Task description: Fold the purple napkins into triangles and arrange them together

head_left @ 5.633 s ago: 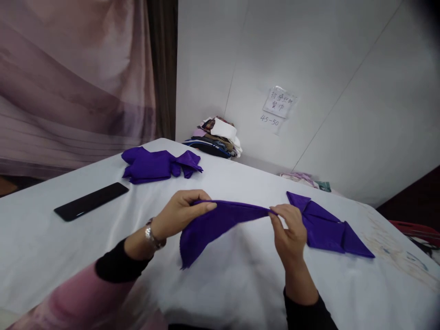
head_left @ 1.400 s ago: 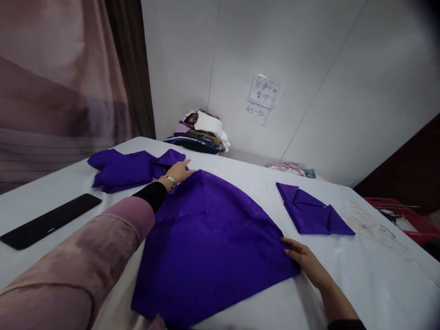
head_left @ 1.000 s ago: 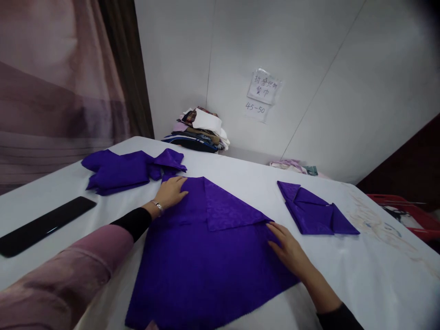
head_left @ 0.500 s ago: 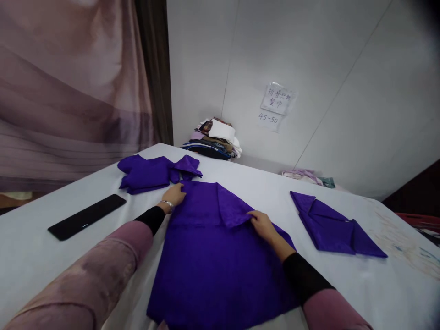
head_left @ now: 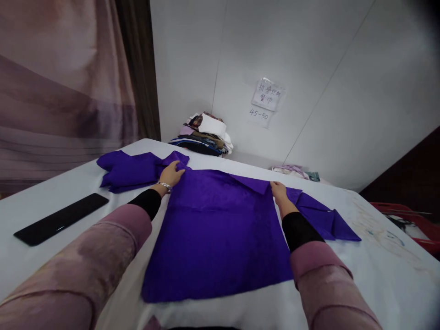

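A purple cloth napkin (head_left: 220,238) lies spread in front of me, its far edge partly turned over. At its far left corner, my left hand (head_left: 172,175) has its fingers closed on the cloth. My right hand (head_left: 279,189) pinches the far right corner, slightly raised. Just beyond my left hand lie crumpled purple cloths (head_left: 132,170). To the right of my right hand is a folded purple napkin (head_left: 321,213), partly hidden behind my wrist.
A black phone-like slab (head_left: 62,219) lies on the white-covered table (head_left: 381,275) at the left. A stack of folded clothes (head_left: 206,133) stands by the wall beneath a handwritten sign (head_left: 267,95). A red basket (head_left: 402,217) is beyond the table's right side.
My right hand has drawn the folded-over corner to the right, so the far edge is spread out. The napkin's near edge has moved away from me. The view has shifted somewhat.
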A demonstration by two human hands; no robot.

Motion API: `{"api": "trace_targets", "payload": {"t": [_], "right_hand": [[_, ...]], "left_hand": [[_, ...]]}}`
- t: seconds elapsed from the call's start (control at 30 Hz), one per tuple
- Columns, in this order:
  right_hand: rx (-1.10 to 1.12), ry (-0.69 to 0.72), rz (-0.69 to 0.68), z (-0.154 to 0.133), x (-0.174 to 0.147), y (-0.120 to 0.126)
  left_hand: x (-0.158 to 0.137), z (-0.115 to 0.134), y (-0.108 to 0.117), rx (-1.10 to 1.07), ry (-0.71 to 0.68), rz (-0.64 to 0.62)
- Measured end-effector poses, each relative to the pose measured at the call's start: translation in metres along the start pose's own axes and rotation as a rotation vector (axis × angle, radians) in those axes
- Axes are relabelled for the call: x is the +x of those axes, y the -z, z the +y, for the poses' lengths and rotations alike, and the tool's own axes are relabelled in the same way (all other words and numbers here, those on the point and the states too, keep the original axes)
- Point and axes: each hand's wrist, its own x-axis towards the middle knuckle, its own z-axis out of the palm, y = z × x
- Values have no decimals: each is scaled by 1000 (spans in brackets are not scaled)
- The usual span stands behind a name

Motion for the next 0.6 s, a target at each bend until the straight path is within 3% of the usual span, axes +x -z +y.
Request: {"api": "trace_targets", "payload": {"t": [0.13,0.3,0.43,0.6], "right_hand": [[-210,-14,-38,32,-21,13],[-346,158,-187,53,-61,26],[-412,305,-281,43,-72,17],[-445,429,-418,18,-67,-19]], "left_hand": [[-18,-16,-3,-2,-37,-78],[-56,-39,1,-10,-117,-161],[-80,-41,0,-14,-150,-206],[-100,-36,-14,12,-302,-181]]}}
